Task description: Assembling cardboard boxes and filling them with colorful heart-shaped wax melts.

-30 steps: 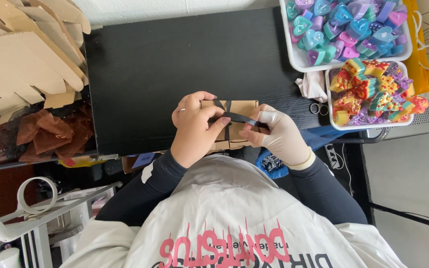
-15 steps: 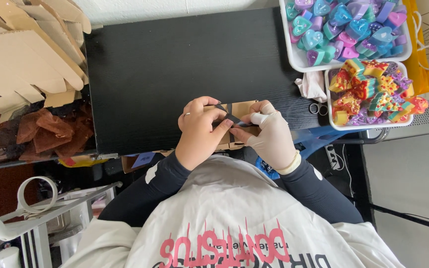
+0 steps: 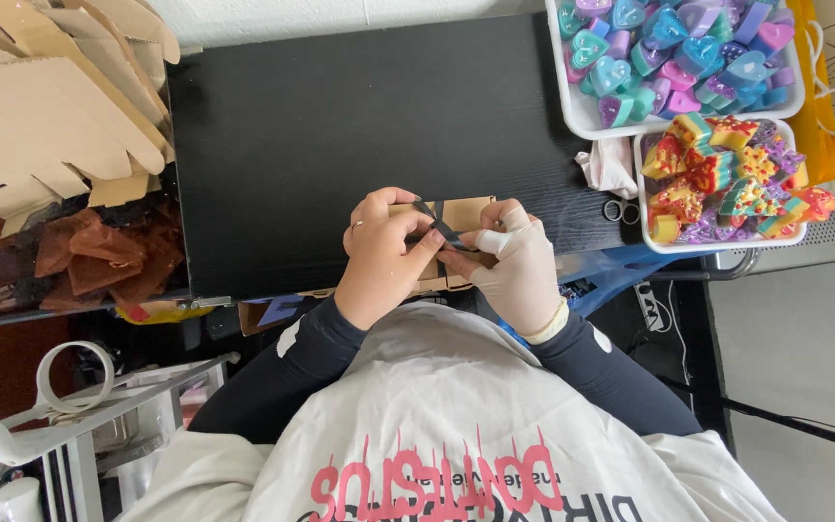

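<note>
I pinch the dark ribbon (image 3: pixel 440 232) over the small cardboard box (image 3: pixel 464 215) with my left hand (image 3: pixel 384 253) and my gloved right hand (image 3: pixel 514 266); slack in either of the 2 pinches likely loosens the tie.

small brown cardboard box (image 3: pixel 456 217) | flat on near edge of black table, largely hidden under both hands | thin dark ribbon (image 3: pixel 440 230) | crossing box top diagonally, pinched between fingertips above it, ends hidden

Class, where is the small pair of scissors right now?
In the head view, the scissors lie on the black table's right side, below the crumpled cloth and left of the tray of rainbow pieces.
</note>
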